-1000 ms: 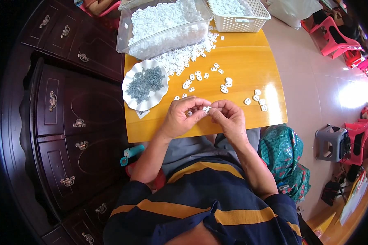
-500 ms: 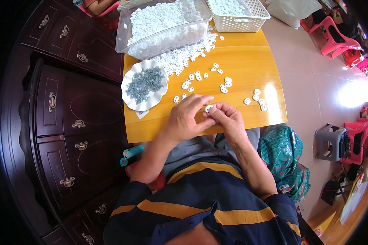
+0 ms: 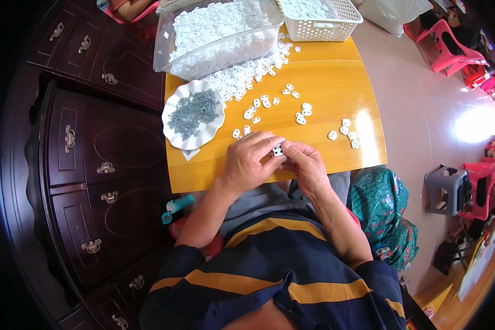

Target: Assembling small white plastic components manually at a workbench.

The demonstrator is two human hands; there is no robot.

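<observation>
Close to the table's near edge, my left hand (image 3: 249, 160) and my right hand (image 3: 308, 166) meet over a small white plastic piece (image 3: 278, 151) with dark holes. Thumb and fingers of both hands pinch it from either side, and the fingertips partly cover it. Left of my hands stands a white scalloped plate (image 3: 171, 127) heaped with small dark metal screws or pins (image 3: 195, 113). Several loose white pieces (image 3: 301, 118) of a similar kind lie beyond and to the right of my hands.
At the table's far side stand a clear plastic bin (image 3: 225, 50) and a white perforated basket (image 3: 320, 32), both full of white pieces. A spilled pile (image 3: 242, 77) lies beside the bin. Dark wooden drawers (image 3: 115, 165) flank the left; a green bag (image 3: 379, 209) sits at the right.
My left fingers have closed in from apart onto the white piece that my right hand was holding. The piece has turned, and its dark holes now face up.
</observation>
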